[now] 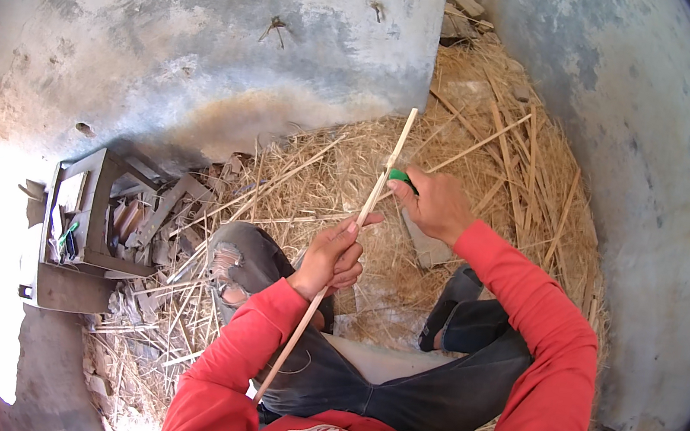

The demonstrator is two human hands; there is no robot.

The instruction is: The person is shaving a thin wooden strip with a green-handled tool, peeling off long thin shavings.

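Observation:
My left hand [332, 257] is closed around a long pale strip of split bamboo or wood [375, 195]. The strip slants from my lap up past both hands, and its far end stands free in front of the wall. Near a knot-like rough spot on it, my right hand [442, 206] grips a small green-handled tool [403, 177]. The tool's green part meets the strip or lies just beside it. Its working edge is too small and hidden to make out.
I sit with bent legs in dark trousers [418, 391]. Straw-like shavings [332, 179] and loose strips [494, 139] cover the floor. A worn wooden frame or box [70, 253] with small items stands at left. Stained walls [214, 15] curve closely around.

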